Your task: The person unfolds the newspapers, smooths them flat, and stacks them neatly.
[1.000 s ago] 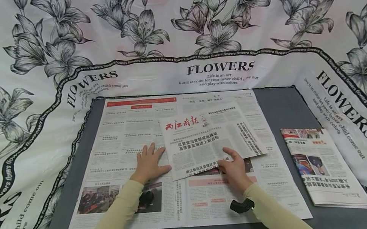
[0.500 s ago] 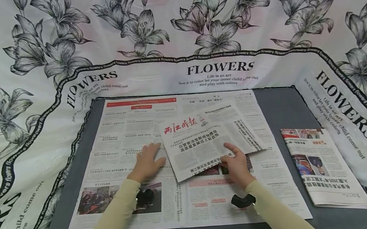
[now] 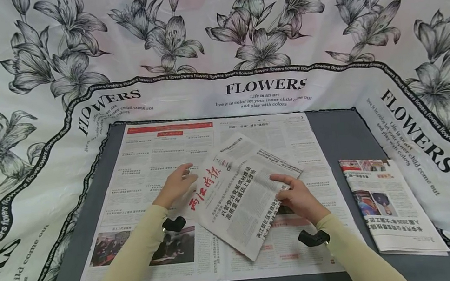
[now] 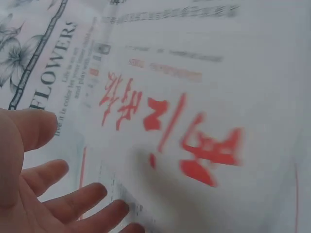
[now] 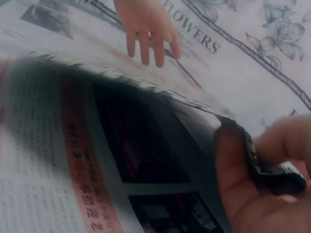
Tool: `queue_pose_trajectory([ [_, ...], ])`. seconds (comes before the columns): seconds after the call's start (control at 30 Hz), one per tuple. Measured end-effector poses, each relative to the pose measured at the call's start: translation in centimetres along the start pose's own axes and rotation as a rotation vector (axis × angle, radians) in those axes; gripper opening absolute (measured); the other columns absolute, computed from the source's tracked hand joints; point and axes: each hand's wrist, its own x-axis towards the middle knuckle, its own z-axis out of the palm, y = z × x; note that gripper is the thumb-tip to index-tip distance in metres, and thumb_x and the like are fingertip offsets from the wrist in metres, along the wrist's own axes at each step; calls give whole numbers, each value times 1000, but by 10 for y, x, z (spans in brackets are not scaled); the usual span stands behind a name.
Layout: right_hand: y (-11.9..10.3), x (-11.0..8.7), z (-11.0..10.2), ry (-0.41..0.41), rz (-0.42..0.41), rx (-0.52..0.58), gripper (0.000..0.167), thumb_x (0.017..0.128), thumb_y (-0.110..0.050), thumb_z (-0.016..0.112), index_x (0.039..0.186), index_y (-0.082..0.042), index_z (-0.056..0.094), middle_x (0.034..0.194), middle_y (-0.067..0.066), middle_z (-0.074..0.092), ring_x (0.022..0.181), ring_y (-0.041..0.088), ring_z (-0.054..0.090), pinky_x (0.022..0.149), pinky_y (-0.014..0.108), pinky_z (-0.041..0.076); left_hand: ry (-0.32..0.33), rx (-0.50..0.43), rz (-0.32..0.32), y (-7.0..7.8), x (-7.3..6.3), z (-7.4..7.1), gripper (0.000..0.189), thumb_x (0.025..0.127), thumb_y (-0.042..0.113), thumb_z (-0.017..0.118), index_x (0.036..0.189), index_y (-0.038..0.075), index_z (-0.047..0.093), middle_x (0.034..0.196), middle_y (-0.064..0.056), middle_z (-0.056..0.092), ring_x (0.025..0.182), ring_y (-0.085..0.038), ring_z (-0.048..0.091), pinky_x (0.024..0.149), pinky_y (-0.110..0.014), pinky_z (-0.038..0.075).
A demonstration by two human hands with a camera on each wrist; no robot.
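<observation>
A folded newspaper (image 3: pixel 232 200) with a red masthead is turned at a slant, raised over a wide spread newspaper sheet (image 3: pixel 129 185). My right hand (image 3: pixel 299 199) pinches its right edge between thumb and fingers. In the right wrist view, that hand (image 5: pixel 262 179) grips the folded edge, with a dark gap and printed photos of the sheet showing underneath. My left hand (image 3: pixel 176 186) is beside the masthead end, palm turned inward. The left wrist view shows this hand (image 4: pixel 63 194) with its fingers extended and spread, apart from the paper's blurred red characters.
Another folded newspaper (image 3: pixel 394 213) lies at the right side of the dark grey table (image 3: pixel 330 137). A white cloth (image 3: pixel 185 93) printed with flowers and lettering rises behind the table and along both sides.
The folded newspaper has turned counterclockwise in my right hand, its masthead end swinging down toward the left and its lower corner toward me. My left hand has lifted from the sheet and turned its palm inward.
</observation>
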Motion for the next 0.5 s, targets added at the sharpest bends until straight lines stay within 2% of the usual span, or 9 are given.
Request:
queue_pose_trajectory([
  [0.13,-1,2,-5,-122,-15,-22,69,91,12,51,157,1,33,118,-5,66,94,8,71,77,27,59,-58,-59,-53,3,7,1,62,105,38,51,160,14,33,156,-21,46,139,-39,50,110,-56,45],
  [0.3,-2,7,-12,-194,-26,-61,71,90,13,49,157,2,29,125,-1,64,100,10,71,81,30,61,-147,-202,-115,-4,9,-2,60,108,35,46,160,10,32,146,-21,55,115,-29,63,88,-40,56],
  [0.4,-1,11,-15,-175,-27,-110,74,89,14,48,158,-2,29,130,7,64,96,11,71,78,31,60,-201,-287,-134,-11,8,-3,59,108,29,46,160,6,31,139,-22,61,104,-23,69,80,-36,59],
  [0.5,-1,17,-15,-106,-18,-169,78,88,13,49,161,-8,27,135,19,61,93,14,72,76,32,60,-242,-353,-152,-17,6,-2,58,107,22,48,160,6,31,132,-22,65,95,-21,72,75,-36,61],
])
